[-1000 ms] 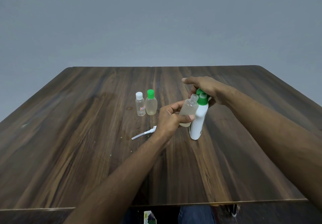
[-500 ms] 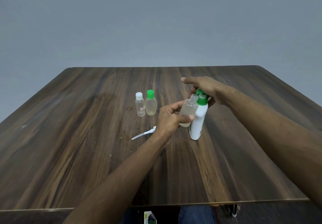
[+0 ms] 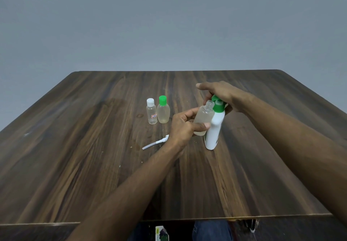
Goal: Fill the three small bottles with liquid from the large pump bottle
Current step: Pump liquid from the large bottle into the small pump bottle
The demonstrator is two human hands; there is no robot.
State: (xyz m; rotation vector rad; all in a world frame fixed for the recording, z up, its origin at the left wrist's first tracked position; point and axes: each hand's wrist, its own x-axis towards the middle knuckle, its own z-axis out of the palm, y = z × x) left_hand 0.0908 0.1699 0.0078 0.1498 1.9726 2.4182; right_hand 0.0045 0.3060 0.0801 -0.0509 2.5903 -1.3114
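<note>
Looking down from head height, a dark wood-grain worktop (image 3: 93,165) fills the lower half of the view, with a plain grey wall behind it. Two bare forearms reach in from the near edge toward the middle.

Nearest, at about 6 o'clock below the worktop's edge, blue trouser fabric and a small green and white carton show, too cropped to identify.

At the centre, the left hand (image 3: 183,126) holds an uncapped small bottle (image 3: 202,118); its grip is clamped on the clear body, thumb across the front and fingers behind. That bottle is tilted, its open threaded neck leaning toward 1 o'clock, right beside the pump spout. It holds a pale, slightly cloudy liquid; the level cannot be judged exactly.

Touching it on the right stands the large pump bottle (image 3: 214,130), white with a green pump head, leaning a little. The right hand (image 3: 221,94) rests on top of the pump head, its grip curled around the green top with the index finger stretched out toward 9 o'clock.

At 8 o'clock from the left hand, a loose white pump tube (image 3: 155,143) lies flat.

Farther back, at 10 o'clock, two capped bottles stand upright and touching: a white-capped bottle (image 3: 151,114), clear with a small red label, and a green-capped bottle (image 3: 163,112) with pale yellowish liquid.
</note>
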